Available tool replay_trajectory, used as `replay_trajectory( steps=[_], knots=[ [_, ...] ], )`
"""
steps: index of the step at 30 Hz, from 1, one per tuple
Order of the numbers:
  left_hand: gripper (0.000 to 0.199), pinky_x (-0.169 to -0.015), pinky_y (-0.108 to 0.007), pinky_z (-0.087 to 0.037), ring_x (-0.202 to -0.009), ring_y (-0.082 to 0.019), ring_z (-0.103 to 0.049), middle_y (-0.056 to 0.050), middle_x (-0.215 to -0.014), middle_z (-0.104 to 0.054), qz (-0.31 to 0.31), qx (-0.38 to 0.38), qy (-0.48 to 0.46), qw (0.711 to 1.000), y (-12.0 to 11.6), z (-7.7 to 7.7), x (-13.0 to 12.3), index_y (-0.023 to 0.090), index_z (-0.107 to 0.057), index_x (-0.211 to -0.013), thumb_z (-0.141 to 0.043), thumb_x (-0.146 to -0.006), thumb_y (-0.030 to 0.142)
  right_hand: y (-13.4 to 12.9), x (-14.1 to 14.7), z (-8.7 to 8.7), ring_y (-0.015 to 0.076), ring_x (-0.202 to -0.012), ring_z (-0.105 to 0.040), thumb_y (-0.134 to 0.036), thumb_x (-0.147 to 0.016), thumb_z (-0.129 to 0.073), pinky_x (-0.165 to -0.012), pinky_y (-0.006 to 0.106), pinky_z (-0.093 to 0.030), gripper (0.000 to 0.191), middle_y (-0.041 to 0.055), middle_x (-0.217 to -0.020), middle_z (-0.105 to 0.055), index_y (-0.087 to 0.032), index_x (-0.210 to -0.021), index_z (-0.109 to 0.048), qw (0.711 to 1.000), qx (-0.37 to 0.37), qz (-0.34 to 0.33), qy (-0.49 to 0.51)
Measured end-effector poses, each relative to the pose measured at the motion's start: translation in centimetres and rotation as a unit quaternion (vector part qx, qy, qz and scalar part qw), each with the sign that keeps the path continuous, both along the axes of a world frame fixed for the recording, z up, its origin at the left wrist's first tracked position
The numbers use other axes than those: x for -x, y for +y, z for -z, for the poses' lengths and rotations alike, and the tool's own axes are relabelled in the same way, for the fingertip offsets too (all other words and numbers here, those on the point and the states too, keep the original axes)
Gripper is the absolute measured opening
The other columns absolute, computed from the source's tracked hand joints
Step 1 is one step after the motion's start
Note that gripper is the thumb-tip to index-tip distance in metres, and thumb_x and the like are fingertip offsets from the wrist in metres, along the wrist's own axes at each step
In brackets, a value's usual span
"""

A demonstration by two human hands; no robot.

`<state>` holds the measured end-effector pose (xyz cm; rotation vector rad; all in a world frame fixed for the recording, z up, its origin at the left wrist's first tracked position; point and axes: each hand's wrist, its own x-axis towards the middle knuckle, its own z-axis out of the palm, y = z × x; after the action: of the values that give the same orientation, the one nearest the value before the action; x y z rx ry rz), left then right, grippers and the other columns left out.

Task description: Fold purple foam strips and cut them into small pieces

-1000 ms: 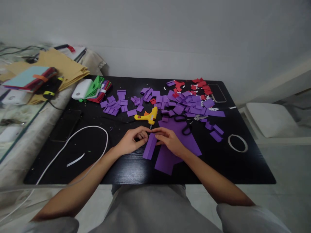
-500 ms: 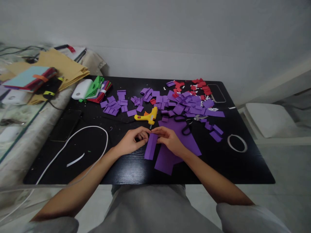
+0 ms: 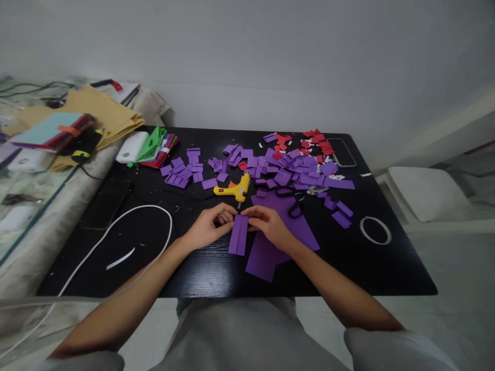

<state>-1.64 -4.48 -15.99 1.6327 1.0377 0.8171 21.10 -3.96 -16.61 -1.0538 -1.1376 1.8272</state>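
A folded purple paper strip with lengthwise creases hangs between both hands near the table's front. My left hand pinches its upper left edge, fingers curled. On the upper right edge, my right hand grips the same strip between thumb and fingers. Just beyond the fingertips lies a yellow glue gun, its nozzle pointing toward them. Larger purple sheets lie under and beside my right hand. Black-handled scissors rest on those sheets.
Many small purple pieces and red scraps spread across the back of the black table. A white cable loops at left. A phone lies at far left, a ring at right.
The purple strip has turned slightly, its folds showing differently as both hands keep hold of it. The whole view has shifted down a little.
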Motion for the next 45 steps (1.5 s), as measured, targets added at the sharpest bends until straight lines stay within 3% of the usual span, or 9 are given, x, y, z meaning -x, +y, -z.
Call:
replay_trajectory(
  steps=[11, 15, 19, 25, 28, 35, 42, 44, 45],
  knots=[
    [0.024, -0.067, -0.027, -0.054, -0.070, -0.015, -0.066, -0.002, -0.078, -0.070, -0.059, -0.004, -0.025, 0.998, 0.3, -0.6, 0.5, 0.017, -0.071, -0.105, -0.072, -0.088, 0.034, 0.1, 0.1, 0.2, 0.0128, -0.075, -0.066, -0.033, -0.078, -0.080, -0.067, 0.025, -0.058, 0.023, -0.0006, -0.085, -0.074, -0.022, -0.098, -0.079, 0.999, -0.035, -0.006, -0.040],
    [0.026, -0.070, -0.029, -0.057, -0.070, -0.016, -0.069, -0.003, -0.081, -0.074, -0.204, -0.053, -0.030, 0.977, 1.7, -3.1, 3.5, 0.018, -0.072, -0.104, -0.072, -0.086, 0.037, 0.1, 0.1, 0.2, 0.0124, -0.069, -0.063, -0.036, -0.075, -0.084, -0.063, 0.025, -0.056, 0.025, -0.0010, -0.079, -0.073, -0.020, -0.094, -0.079, 0.999, -0.025, 0.000, -0.047],
    [0.022, -0.082, -0.036, -0.057, -0.082, -0.021, -0.072, -0.006, -0.091, -0.078, -0.319, -0.137, 0.140, 0.927, 4.3, -5.5, 7.6, 0.019, -0.075, -0.099, -0.064, -0.089, 0.034, 0.1, 0.4, 0.3, 0.0123, -0.064, -0.063, -0.038, -0.068, -0.088, -0.061, 0.026, -0.057, 0.029, -0.0022, -0.072, -0.071, -0.019, -0.087, -0.076, 0.999, -0.006, 0.013, -0.037],
    [0.034, -0.101, -0.043, -0.053, -0.111, -0.031, -0.070, -0.014, -0.122, -0.075, -0.224, -0.150, 0.442, 0.856, 8.1, -5.2, 8.1, 0.017, -0.072, -0.120, -0.059, -0.091, 0.027, 0.0, 0.6, 0.5, 0.0124, -0.061, -0.062, -0.038, -0.068, -0.089, -0.058, 0.026, -0.055, 0.029, -0.0026, -0.070, -0.071, -0.019, -0.085, -0.074, 0.998, -0.028, 0.010, -0.048],
    [0.047, -0.109, -0.046, -0.047, -0.126, -0.036, -0.063, -0.018, -0.129, -0.071, -0.208, -0.154, 0.473, 0.842, 9.8, -4.2, 6.6, 0.016, -0.066, -0.135, -0.063, -0.090, 0.029, 0.0, 0.6, 0.6, 0.0124, -0.059, -0.060, -0.038, -0.069, -0.088, -0.057, 0.026, -0.054, 0.029, -0.0039, -0.066, -0.067, -0.019, -0.084, -0.073, 0.998, -0.036, 0.009, -0.051],
    [0.050, -0.101, -0.060, -0.042, -0.123, -0.050, -0.059, -0.031, -0.122, -0.069, -0.250, -0.136, 0.541, 0.791, 11.7, -3.0, 4.5, 0.008, -0.067, -0.128, -0.059, -0.092, 0.042, 0.2, 0.5, 0.7, 0.0128, -0.063, -0.064, -0.031, -0.074, -0.080, -0.062, 0.026, -0.055, 0.018, -0.0026, -0.072, -0.070, -0.021, -0.085, -0.070, 0.998, -0.055, 0.010, -0.016],
    [0.047, -0.099, -0.054, -0.044, -0.118, -0.045, -0.063, -0.028, -0.119, -0.071, -0.275, -0.136, 0.550, 0.777, 11.5, -3.4, 4.6, 0.009, -0.067, -0.126, -0.055, -0.090, 0.038, 0.1, 0.6, 0.8, 0.0152, -0.072, -0.071, -0.025, -0.073, -0.078, -0.074, 0.031, -0.059, 0.016, -0.0004, -0.081, -0.076, -0.021, -0.087, -0.071, 0.999, -0.054, 0.007, 0.001],
    [0.046, -0.097, -0.050, -0.048, -0.114, -0.040, -0.067, -0.023, -0.118, -0.072, -0.286, -0.139, 0.520, 0.793, 10.9, -4.1, 4.8, 0.011, -0.066, -0.126, -0.056, -0.091, 0.039, 0.1, 0.6, 0.9, 0.0165, -0.077, -0.074, -0.024, -0.071, -0.079, -0.077, 0.032, -0.059, 0.019, 0.0006, -0.084, -0.078, -0.021, -0.088, -0.072, 0.998, -0.054, 0.013, -0.005],
    [0.043, -0.097, -0.047, -0.050, -0.110, -0.036, -0.068, -0.020, -0.115, -0.073, -0.297, -0.143, 0.464, 0.822, 10.3, -4.4, 4.8, 0.012, -0.067, -0.123, -0.058, -0.090, 0.037, 0.1, 0.6, 1.0, 0.0169, -0.079, -0.075, -0.023, -0.070, -0.080, -0.079, 0.032, -0.060, 0.019, 0.0009, -0.085, -0.078, -0.021, -0.088, -0.072, 0.998, -0.055, 0.014, -0.008]
  ],
)
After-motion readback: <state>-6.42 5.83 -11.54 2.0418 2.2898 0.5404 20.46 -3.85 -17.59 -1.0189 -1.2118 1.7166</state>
